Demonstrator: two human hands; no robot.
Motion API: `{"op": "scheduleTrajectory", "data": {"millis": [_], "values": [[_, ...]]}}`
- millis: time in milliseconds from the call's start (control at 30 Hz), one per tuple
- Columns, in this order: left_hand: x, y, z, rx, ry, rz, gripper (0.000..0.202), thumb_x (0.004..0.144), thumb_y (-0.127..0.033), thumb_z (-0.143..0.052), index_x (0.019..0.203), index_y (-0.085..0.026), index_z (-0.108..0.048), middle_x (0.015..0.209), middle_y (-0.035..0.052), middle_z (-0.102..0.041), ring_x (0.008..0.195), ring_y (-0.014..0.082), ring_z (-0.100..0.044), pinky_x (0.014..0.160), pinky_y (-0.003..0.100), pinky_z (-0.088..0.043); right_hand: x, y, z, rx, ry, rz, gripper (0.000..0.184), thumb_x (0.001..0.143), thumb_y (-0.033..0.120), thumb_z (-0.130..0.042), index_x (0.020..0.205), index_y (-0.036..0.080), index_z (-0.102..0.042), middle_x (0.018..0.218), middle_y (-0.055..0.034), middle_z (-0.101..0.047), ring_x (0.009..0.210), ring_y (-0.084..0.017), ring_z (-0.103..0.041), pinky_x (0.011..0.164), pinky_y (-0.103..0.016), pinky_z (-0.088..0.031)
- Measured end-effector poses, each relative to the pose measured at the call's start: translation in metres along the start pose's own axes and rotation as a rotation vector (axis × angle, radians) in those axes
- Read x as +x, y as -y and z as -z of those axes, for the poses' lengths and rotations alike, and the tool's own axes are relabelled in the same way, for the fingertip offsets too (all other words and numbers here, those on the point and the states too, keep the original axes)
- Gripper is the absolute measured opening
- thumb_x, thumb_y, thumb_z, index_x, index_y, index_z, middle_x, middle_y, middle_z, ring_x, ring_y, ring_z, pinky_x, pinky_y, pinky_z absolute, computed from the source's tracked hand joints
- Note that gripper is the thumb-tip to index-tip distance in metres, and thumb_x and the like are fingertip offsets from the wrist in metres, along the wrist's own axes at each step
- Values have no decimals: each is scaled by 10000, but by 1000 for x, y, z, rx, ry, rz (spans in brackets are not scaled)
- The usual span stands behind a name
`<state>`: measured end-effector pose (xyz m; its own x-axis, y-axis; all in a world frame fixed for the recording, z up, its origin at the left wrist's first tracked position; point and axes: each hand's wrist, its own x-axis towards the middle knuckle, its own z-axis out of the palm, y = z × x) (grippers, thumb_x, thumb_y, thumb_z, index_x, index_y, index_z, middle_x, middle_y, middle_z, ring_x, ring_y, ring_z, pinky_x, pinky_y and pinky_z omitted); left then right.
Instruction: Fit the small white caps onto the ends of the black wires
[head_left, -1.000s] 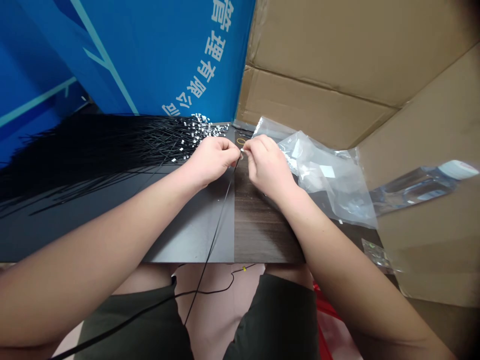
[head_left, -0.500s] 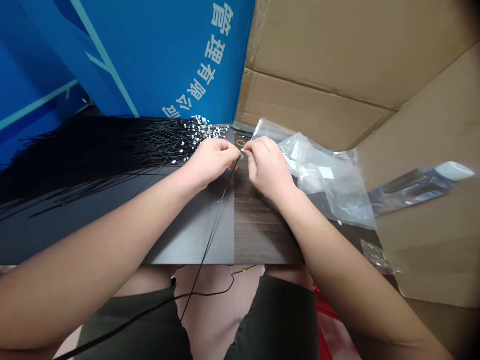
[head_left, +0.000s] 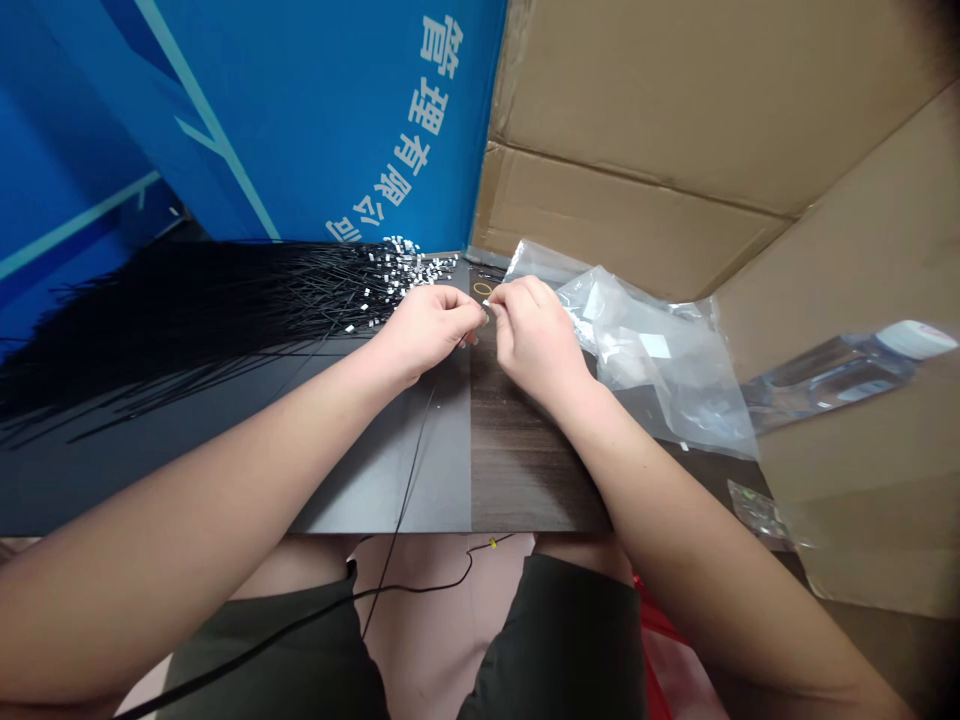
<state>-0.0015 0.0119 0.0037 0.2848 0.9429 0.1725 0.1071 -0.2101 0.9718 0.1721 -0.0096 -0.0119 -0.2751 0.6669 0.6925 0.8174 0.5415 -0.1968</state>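
Observation:
My left hand [head_left: 435, 325] is closed in a pinch on a thin black wire [head_left: 409, 480], which hangs from the fingers over the table's front edge. Close beside it, my right hand [head_left: 538, 325] pinches a tiny white piece [head_left: 486, 303] between thumb and forefinger. The fingertips of both hands nearly meet, and they hide how the wire and the white piece relate. To the left lies a big bundle of black wires [head_left: 195, 300], with many small white tips [head_left: 405, 270] at its right end.
Clear plastic bags [head_left: 637, 350] lie right of my hands. A water bottle [head_left: 840, 375] leans by the cardboard wall [head_left: 637, 110]. A small bag [head_left: 757, 510] sits near the right edge. A blue panel [head_left: 300, 100] stands behind. A black cable [head_left: 300, 620] crosses my lap.
Both hands keep their pinches near the same spot. The left fingers have shifted slightly, and the wire below them hangs slacker and a little further left.

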Motion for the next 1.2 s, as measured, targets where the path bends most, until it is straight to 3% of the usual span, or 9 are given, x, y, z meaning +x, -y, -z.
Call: {"op": "scheduleTrajectory", "data": {"millis": [1200], "values": [[1, 4, -1, -65, 24, -1, 113, 707, -208, -709, 615, -176, -651, 590, 8, -630, 608, 132, -553, 656, 300, -426, -2, 0, 2, -11, 30, 23, 190, 969, 73, -473, 987, 204, -609, 1031, -138, -681, 995, -295, -623, 911, -438, -519]]}}
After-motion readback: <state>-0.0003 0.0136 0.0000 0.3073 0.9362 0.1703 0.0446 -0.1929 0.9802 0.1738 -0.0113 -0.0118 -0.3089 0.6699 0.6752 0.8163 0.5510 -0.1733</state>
